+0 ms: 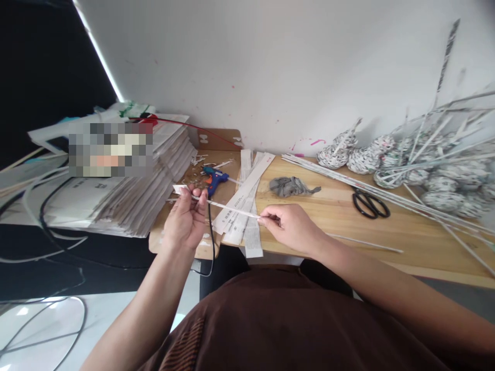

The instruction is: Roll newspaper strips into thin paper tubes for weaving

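Observation:
A thin rolled paper stick (232, 208) stretches between my two hands above the table's near edge. My left hand (188, 216) is palm up, its fingers closed around the left end, where a flat bit of paper sticks out past the fingertips. With thumb and forefinger, my right hand (286, 224) pinches the other end. Beneath the stick lie several cut newspaper strips (244, 198), crossing one another. A blue glue gun (218, 181) rests just behind my left hand. Behind my right hand is a crumpled grey cloth (291, 186).
A tall stack of paper (127, 201) stands at the left with cables over it. Black-handled scissors (370, 202) lie on the right of the wooden table (328, 206). Long paper sticks (348, 181) and several woven paper shapes (332, 154) fill the back right, against the wall.

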Demonstrator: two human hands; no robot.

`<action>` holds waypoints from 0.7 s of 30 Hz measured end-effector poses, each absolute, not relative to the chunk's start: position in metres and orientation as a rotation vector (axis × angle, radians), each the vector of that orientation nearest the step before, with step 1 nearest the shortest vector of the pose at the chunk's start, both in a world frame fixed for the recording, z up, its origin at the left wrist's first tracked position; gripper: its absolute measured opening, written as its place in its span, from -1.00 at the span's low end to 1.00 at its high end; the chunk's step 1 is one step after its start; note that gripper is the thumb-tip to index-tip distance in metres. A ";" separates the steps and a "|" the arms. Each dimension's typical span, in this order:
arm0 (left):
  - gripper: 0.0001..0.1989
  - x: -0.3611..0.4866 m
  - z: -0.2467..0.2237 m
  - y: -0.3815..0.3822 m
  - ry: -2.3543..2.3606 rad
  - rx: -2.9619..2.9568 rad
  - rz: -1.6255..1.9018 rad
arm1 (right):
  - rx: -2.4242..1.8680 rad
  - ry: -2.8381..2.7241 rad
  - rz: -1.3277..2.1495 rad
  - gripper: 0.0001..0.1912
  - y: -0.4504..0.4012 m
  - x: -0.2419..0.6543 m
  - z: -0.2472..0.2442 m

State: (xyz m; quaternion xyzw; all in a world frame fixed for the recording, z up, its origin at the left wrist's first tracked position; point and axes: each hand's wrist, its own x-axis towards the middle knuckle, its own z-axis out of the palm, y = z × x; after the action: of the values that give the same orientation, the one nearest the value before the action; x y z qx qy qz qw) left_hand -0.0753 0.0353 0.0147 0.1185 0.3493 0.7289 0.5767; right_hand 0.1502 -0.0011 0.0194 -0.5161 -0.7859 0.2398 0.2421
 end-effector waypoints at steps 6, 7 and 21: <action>-0.71 -0.076 0.011 0.035 0.804 0.259 1.691 | -1.396 -2.079 0.727 -0.85 -0.002 0.147 0.019; -0.73 -0.076 0.011 0.035 0.807 0.253 1.687 | -1.398 -2.088 0.708 -0.83 -0.002 0.147 0.019; -0.72 -0.070 0.011 0.030 0.832 0.222 1.667 | -1.327 -2.251 0.305 -0.80 -0.003 0.140 0.007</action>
State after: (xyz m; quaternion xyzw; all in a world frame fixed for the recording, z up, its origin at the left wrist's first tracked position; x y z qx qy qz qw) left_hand -0.0701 0.0304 0.0112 0.0956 0.3576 0.7164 0.5914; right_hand 0.1400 -0.0027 0.0071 -0.4882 -0.8279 0.1121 0.2525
